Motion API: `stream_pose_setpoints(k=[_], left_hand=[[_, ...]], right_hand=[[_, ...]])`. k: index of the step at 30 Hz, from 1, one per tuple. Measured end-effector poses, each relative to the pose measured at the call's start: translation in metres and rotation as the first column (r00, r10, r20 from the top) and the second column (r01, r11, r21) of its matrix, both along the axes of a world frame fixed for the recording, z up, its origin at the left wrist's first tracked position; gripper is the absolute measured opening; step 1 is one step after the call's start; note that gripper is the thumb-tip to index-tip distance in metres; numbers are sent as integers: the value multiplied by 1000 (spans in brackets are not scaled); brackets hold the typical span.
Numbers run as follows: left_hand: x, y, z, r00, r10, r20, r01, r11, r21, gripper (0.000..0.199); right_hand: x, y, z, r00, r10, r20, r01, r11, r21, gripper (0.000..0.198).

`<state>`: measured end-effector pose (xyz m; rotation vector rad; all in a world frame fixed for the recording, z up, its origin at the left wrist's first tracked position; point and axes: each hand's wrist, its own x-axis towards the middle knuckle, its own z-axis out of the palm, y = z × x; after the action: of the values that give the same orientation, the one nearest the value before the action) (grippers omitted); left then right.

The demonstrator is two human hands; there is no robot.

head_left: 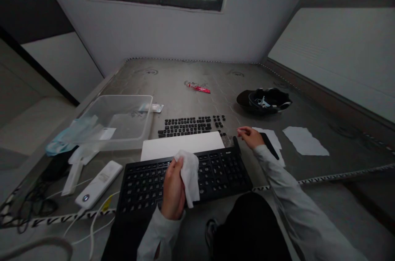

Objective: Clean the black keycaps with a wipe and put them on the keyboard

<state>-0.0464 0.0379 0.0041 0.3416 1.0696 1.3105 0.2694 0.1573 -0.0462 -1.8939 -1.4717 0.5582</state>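
Note:
A crumpled white tissue [189,172] is gripped in my left hand [173,189], over the middle of a black keyboard [216,170]. The keyboard's keycaps are off and its bare key sockets show; it lies tilted at the table's front edge, near my lap. Right of its far corner, my right hand [250,136] hovers with thumb and fingers drawn together; anything in them is too small to make out. A slim black piece [236,145] stands up just left of that hand. Under the right forearm a black phone-like slab [270,145] lies on white paper.
Loose black keycaps [188,126] lie in rows behind a white sheet [182,145]. A clear plastic bin [143,143] stands left, with a white power strip [99,185] and cables before it. A dark cap [263,102], another white sheet [305,140] and a red strip [199,88] lie farther off.

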Motion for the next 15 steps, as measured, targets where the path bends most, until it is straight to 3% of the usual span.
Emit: stream_pose_setpoints(k=[3, 5, 12, 15], left_hand=[[-2, 2, 7, 1000, 31, -5, -31, 998, -46, 28], [-3, 5, 9, 999, 38, 0, -38, 997, -62, 28], [-6, 13, -4, 995, 59, -81, -75, 973, -217, 32], [-7, 12, -10, 990, -17, -141, -9, 984, -177, 31]], right_hand=[[9, 47, -20, 953, 79, 293, -39, 989, -141, 25], [10, 73, -29, 923, 93, 373, -28, 984, -175, 23], [13, 131, -58, 894, 32, 447, 53, 983, -177, 30], [13, 145, -69, 883, 40, 468, 57, 980, -189, 34]])
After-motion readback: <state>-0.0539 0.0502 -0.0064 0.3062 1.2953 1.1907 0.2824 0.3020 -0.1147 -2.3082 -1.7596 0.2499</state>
